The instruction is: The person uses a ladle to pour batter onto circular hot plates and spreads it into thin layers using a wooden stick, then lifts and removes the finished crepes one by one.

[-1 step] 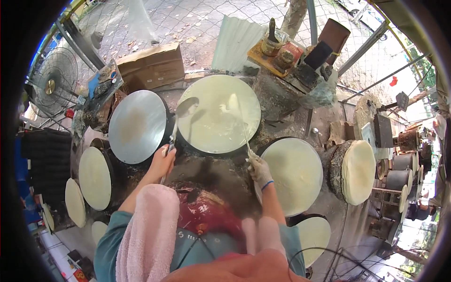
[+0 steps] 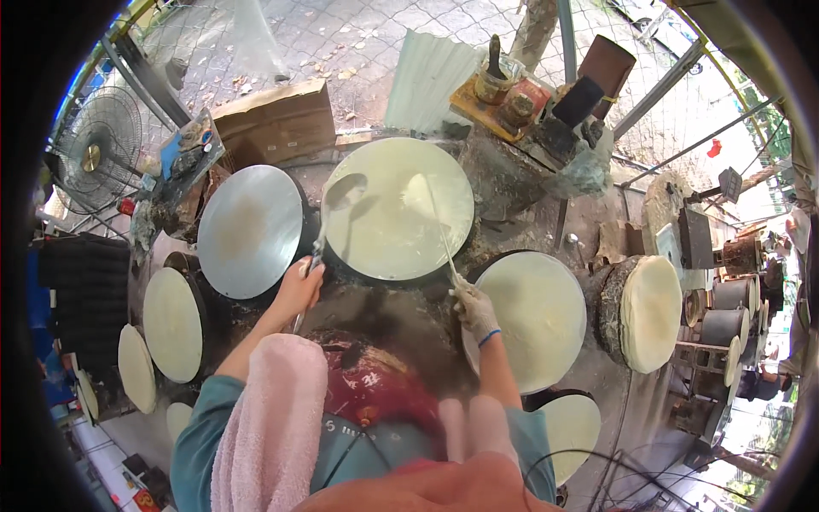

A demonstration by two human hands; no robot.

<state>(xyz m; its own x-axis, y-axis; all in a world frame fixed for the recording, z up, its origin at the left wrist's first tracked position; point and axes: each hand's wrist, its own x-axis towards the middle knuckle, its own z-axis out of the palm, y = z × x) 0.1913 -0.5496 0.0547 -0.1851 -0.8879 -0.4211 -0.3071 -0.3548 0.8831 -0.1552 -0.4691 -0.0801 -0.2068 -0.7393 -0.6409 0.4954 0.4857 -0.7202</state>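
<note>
My left hand (image 2: 299, 292) is closed round the handle of a metal ladle (image 2: 345, 191), whose bowl hangs over the left part of the middle round griddle (image 2: 394, 277). A thin layer of pale yellow batter (image 2: 384, 235) covers that griddle. In a pale glove with a blue band at the wrist, my right hand (image 2: 474, 309) grips a thin, long-handled spatula (image 2: 444, 232). Its far end reaches a lighter patch of batter (image 2: 420, 193) right of the griddle's middle. The exact shape of the spatula's tip is hard to make out.
A bare grey griddle (image 2: 249, 230) stands left of the middle one. At right is another batter-covered griddle (image 2: 533, 316), with a stack of round flatbreads (image 2: 653, 314) beyond it. A cardboard box (image 2: 281, 124), a fan (image 2: 95, 154) and a wooden tray with jars (image 2: 490, 102) stand behind.
The ladle and my left hand have shifted slightly to the right. The lighter batter patch by the spatula's end has changed shape and sits a little lower.
</note>
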